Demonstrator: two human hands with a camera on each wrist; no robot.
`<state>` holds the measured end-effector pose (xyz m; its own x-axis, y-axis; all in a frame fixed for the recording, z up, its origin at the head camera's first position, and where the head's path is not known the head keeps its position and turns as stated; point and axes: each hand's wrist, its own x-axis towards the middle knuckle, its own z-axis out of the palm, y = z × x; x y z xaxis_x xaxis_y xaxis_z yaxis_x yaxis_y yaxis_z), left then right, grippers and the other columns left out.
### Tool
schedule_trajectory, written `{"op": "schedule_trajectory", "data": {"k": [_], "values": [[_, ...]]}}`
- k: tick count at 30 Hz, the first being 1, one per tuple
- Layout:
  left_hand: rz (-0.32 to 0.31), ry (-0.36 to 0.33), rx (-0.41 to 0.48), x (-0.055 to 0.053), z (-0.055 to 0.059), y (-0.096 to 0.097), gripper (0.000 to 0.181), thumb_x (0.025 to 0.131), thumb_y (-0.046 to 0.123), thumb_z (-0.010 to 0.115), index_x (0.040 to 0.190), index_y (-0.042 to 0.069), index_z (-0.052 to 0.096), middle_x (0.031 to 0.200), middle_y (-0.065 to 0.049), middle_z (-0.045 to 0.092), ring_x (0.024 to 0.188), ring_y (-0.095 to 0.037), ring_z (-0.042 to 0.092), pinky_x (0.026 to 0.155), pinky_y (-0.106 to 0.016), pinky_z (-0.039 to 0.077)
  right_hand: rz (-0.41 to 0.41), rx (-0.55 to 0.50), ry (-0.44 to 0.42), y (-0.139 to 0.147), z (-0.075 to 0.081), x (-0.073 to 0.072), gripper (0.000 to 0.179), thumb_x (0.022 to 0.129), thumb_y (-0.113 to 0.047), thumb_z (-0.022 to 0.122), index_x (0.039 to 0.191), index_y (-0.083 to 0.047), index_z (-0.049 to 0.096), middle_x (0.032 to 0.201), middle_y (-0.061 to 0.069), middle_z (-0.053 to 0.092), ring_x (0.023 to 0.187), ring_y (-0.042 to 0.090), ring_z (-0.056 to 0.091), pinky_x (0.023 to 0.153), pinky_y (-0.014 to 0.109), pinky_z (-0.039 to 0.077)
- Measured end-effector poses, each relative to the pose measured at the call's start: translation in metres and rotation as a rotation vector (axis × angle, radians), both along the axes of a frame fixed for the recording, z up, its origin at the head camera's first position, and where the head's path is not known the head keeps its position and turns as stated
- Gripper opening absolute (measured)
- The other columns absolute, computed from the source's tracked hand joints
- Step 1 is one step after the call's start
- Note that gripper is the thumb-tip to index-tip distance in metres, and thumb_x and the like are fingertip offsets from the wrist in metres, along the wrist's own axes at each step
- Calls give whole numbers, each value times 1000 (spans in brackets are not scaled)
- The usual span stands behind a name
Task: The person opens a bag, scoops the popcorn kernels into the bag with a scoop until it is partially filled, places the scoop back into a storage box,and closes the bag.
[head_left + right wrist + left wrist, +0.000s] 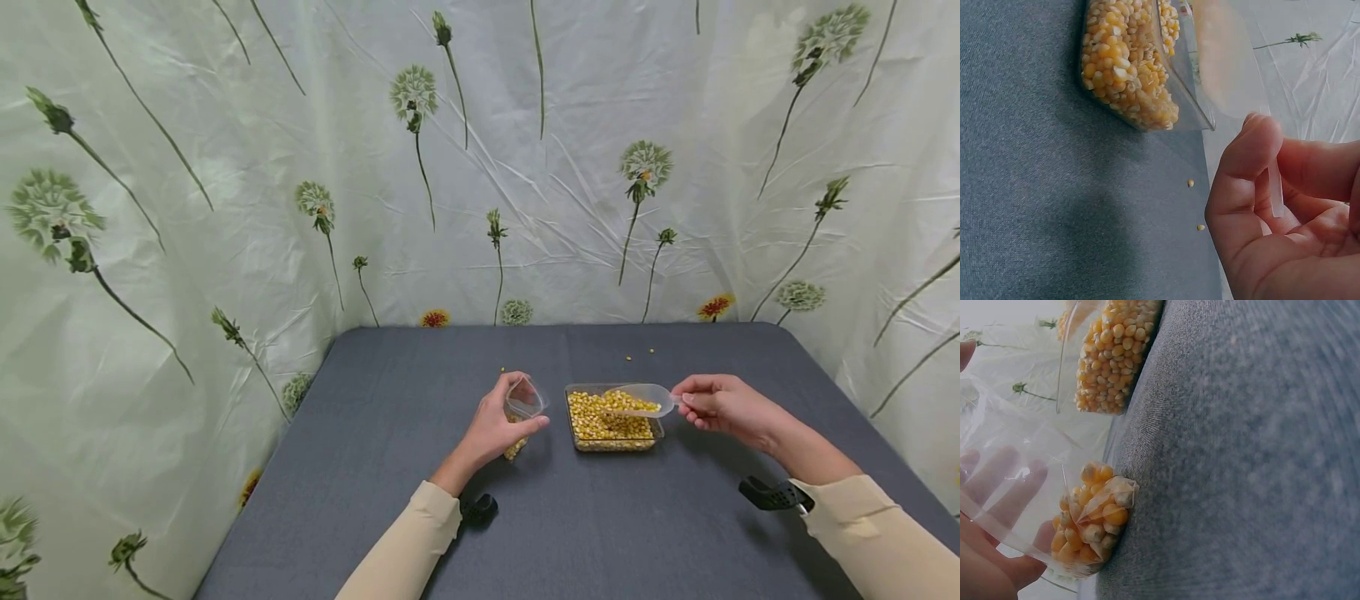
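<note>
My left hand [498, 421] grips a clear plastic bag [1016, 469], its mouth spread at the top. Corn kernels [1094, 519] fill the bottom of the bag, which stands on the table. Right of it sits a clear rectangular container [615, 446] full of yellow kernels. Between thumb and curled fingers, my right hand [731, 411] pinches the handle of a translucent scoop [651, 398]. The scoop bears kernels and is over the container's right half, above the kernels. In the right wrist view the handle's end [1277, 200] shows between the fingers.
A dark grey cloth covers the table [360, 467]. A few loose kernels [628, 358] lie toward its back edge, and one more is just behind the bag. Beyond hangs a pale curtain [480, 167] printed with dandelions. Each wrist wears a black strap [776, 494].
</note>
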<state>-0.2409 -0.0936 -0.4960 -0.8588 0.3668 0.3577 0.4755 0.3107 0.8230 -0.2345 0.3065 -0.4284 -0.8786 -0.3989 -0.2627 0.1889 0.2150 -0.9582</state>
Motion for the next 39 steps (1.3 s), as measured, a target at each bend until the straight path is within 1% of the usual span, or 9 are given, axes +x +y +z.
{"op": "schedule_trajectory", "data": {"k": [4, 9, 17, 21, 24, 29, 32, 39], "values": [[-1, 3, -3, 1, 0, 0, 64, 90, 42, 77, 139, 16, 46, 119, 4, 61, 107, -12, 61, 85, -46, 53, -3, -8, 7, -1, 2, 0, 25, 106, -13, 53, 122, 7, 56, 94, 6, 65, 77, 11, 60, 72, 31, 55], [-5, 0, -3, 1, 1, 0, 62, 91, 39, 76, 139, 13, 46, 120, 4, 61, 108, -12, 61, 87, -45, 52, -9, -1, 19, -4, 3, -1, 27, 106, -13, 53, 123, 8, 55, 95, 8, 65, 77, 11, 60, 73, 31, 55], [-3, -3, -4, 1, 0, -1, 58, 91, 40, 75, 138, 20, 46, 121, 3, 61, 108, -13, 62, 87, -44, 52, -13, 11, 37, -10, 7, -1, 29, 106, -13, 53, 125, 9, 53, 97, 8, 65, 78, 11, 60, 73, 31, 55], [-7, -9, 6, 1, 0, -1, 56, 92, 38, 75, 137, 20, 46, 120, 4, 62, 108, -14, 62, 88, -40, 52, -30, 0, 22, -14, 9, -1, 29, 106, -12, 53, 125, 9, 53, 96, 7, 64, 78, 11, 59, 73, 30, 55], [-10, -9, 12, 1, 1, -1, 55, 92, 35, 75, 136, 20, 46, 119, 5, 62, 108, -14, 62, 86, -40, 52, -42, -9, 16, -18, 13, -2, 28, 106, -12, 53, 124, 9, 53, 95, 7, 64, 78, 12, 59, 73, 30, 54], [-6, -11, 18, 1, 2, 0, 53, 92, 34, 75, 136, 23, 46, 119, 5, 62, 109, -15, 62, 86, -45, 53, -8, -11, 49, -24, 19, -4, 32, 106, -13, 53, 126, 12, 51, 97, 9, 63, 78, 12, 58, 73, 30, 54], [0, -11, 17, 1, 3, 0, 53, 92, 35, 74, 135, 24, 46, 118, 5, 62, 109, -16, 61, 86, -46, 53, -6, -6, 58, -30, 23, -6, 32, 106, -13, 53, 126, 11, 51, 98, 11, 63, 78, 13, 58, 74, 30, 54], [10, -14, 9, 2, 4, 0, 54, 92, 36, 75, 135, 23, 46, 119, 5, 62, 110, -21, 62, 88, -43, 52, 25, 7, 89, -47, 32, -14, 32, 106, -14, 52, 127, 11, 51, 98, 13, 63, 77, 14, 58, 72, 30, 54]]}}
